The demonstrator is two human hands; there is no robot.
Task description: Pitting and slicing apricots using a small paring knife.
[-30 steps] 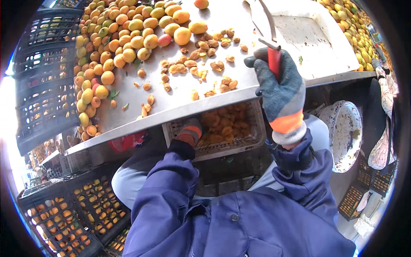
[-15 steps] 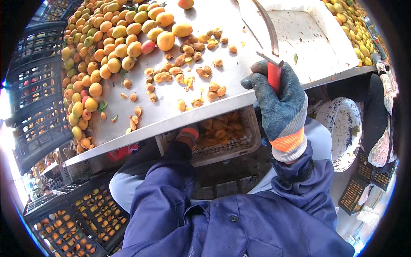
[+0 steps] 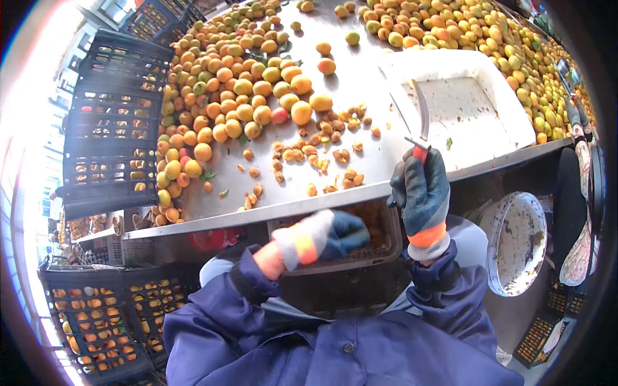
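Note:
In my gloved right hand [image 3: 421,196], closed at the table's front edge, is a knife [image 3: 423,116] with a red handle and a thin curved blade pointing up and away. My gloved left hand [image 3: 331,238] hovers just below that edge, over a crate [image 3: 394,241] of orange fruit halves. Motion smears its fingers, so their grip cannot be made out, and the hand hides part of the crate. Brown fruit stones [image 3: 315,154] lie scattered on the metal table [image 3: 373,83]. Behind and left of them spreads a heap of whole apricots [image 3: 238,90].
A white tray [image 3: 450,96] rests on the table at right, beside another apricot heap [image 3: 515,71]. Black crates stand at left, one upright [image 3: 112,128] and one holding fruit [image 3: 96,321] lower down. A stained white tub [image 3: 518,244] is at my right.
My left hand has come up out of the crate under the table edge and moved right. My right hand still grips the knife. The view has shifted, showing more of the table's far side.

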